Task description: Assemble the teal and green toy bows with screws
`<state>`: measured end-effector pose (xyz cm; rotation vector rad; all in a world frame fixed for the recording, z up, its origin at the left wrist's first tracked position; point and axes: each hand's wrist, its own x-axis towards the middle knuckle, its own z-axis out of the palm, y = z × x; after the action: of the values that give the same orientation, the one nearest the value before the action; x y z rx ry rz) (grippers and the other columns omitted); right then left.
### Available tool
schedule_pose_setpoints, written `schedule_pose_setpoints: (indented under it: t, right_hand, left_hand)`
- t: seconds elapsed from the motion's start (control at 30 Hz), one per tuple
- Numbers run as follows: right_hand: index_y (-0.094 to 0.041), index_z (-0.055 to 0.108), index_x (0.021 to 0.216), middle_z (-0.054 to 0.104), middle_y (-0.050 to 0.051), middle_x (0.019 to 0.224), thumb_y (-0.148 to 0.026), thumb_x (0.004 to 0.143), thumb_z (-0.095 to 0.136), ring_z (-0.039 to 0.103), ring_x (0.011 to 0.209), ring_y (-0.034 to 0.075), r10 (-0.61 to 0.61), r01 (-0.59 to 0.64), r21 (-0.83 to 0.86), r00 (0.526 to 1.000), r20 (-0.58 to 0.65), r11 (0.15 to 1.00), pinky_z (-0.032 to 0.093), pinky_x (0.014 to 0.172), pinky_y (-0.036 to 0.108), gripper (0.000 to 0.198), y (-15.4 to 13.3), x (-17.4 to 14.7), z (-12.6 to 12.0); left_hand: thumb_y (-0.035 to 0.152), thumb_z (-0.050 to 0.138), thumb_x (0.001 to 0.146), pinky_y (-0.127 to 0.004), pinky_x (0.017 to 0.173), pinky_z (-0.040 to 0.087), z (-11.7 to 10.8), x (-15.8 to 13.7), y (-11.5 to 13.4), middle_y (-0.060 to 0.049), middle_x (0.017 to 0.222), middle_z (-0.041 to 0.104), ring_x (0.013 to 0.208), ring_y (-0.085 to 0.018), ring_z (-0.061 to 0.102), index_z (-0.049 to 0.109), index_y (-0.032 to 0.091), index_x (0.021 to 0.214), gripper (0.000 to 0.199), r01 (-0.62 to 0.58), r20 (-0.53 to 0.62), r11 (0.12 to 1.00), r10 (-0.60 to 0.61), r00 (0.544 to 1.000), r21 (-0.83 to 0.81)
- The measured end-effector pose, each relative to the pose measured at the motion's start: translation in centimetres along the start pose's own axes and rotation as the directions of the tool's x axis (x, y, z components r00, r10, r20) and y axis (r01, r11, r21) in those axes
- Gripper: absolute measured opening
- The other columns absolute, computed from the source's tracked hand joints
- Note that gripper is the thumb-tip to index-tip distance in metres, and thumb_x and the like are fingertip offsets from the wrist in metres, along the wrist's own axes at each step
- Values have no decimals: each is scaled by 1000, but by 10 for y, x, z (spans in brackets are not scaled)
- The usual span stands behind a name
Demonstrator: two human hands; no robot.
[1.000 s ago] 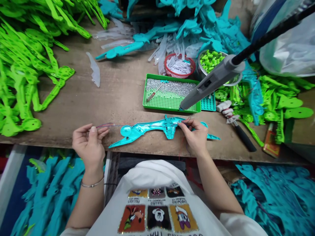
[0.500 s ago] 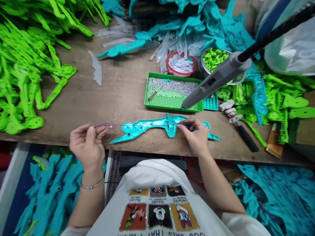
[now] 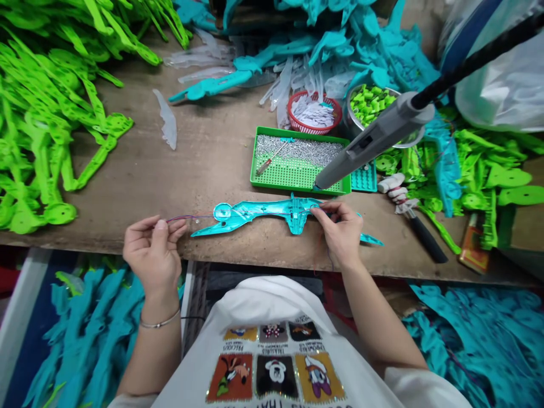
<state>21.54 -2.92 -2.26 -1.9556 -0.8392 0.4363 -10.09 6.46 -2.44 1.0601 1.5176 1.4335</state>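
Two hands (image 3: 153, 249) (image 3: 343, 233) hold wires (image 3: 182, 217) across turquoise plastic (image 3: 266, 209)

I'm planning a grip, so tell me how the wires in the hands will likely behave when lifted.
The wires are probably floppy, as they hang loosely below the right hand. They look thin, so likely light. They might snag, running along the ridged blue plastic piece.
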Motion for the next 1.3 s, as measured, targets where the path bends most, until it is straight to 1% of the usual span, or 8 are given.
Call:
schedule_pose_setpoints:
  t: [0.27, 0.43, 0.67, 0.87, 1.07, 1.13, 1.27, 1.3]
  right_hand:
    - [-19, 76, 84, 74, 3, 78, -38, 76, 78, 48, 58, 12, -153, 164, -194, 986, 74, 967, 41, 60, 30, 21, 2, -4, -3]
    - [-20, 79, 83, 77, 2, 79, -36, 79, 77, 52, 56, 13, -104, 105, -95, 994, 20, 990, 44, 60, 31, 17, 5, -5, -1]
    - [-22, 79, 82, 79, 7, 90, -30, 85, 73, 74, 90, 24, -351, 367, -150, 928, 122, 918, 56, 82, 39, 11, 7, -2, -1]
    - [-20, 78, 84, 79, 9, 91, -25, 86, 69, 75, 87, 24, -468, 496, -229, 868, 166, 838, 57, 81, 41, 10, 21, 1, -26]
    - [-25, 73, 80, 76, 8, 85, -37, 78, 80, 74, 81, 28, -453, 446, -292, 890, 48, 846, 56, 73, 44, 15, 47, 10, -70]
    - [-28, 68, 70, 68, 6, 67, -43, 75, 81, 66, 64, 27, -538, 474, -331, 832, -136, 816, 49, 61, 44, 20, 49, 13, -81]
    - [-30, 60, 64, 47, 2, 50, -51, 71, 77, 53, 53, 25, -784, 659, -433, 456, -421, 615, 39, 56, 45, 28, 11, 0, -69]
    - [-29, 61, 68, 54, 3, 56, -41, 74, 78, 58, 59, 26, -800, 702, -385, 546, -249, 599, 42, 57, 43, 21, -7, -7, -58]
  left_hand:
    - [27, 73, 76, -31, 70, 65, 0, 3, -3, 5, 73, 64, 68, -15, 73, 55, 21, 91, 24, 18, -9, 998, -19, 1000, -62]
    - [27, 77, 74, -28, 68, 64, 0, 3, -4, 4, 71, 65, 67, -15, 74, 58, 20, 91, 27, 29, -1, 992, -29, 1000, -119]
    - [28, 76, 78, -30, 73, 65, -6, 5, -11, 4, 75, 65, 70, -14, 74, 58, 20, 93, 24, 11, -7, 996, -12, 1000, -93]
    - [34, 83, 73, -29, 74, 66, -1, 2, -16, 4, 79, 67, 72, -13, 74, 62, 18, 94, 34, 63, 42, 995, -60, 997, -75]
    - [36, 88, 69, -25, 69, 64, 23, -14, -12, 1, 75, 73, 71, -15, 76, 68, 16, 85, 33, 213, 215, 950, -165, 963, -227]
    - [37, 90, 67, -25, 69, 64, 27, -16, -11, 0, 75, 75, 70, -14, 76, 70, 16, 84, 33, 237, 234, 939, -179, 956, -248]
    - [41, 93, 61, -24, 66, 63, 32, -16, -8, -1, 69, 75, 65, -14, 75, 72, 16, 81, 38, 296, 258, 916, -227, 939, -273]
    - [42, 94, 60, -23, 65, 62, 32, -16, -7, -1, 69, 75, 65, -14, 74, 73, 16, 80, 39, 311, 270, 907, -236, 933, -285]
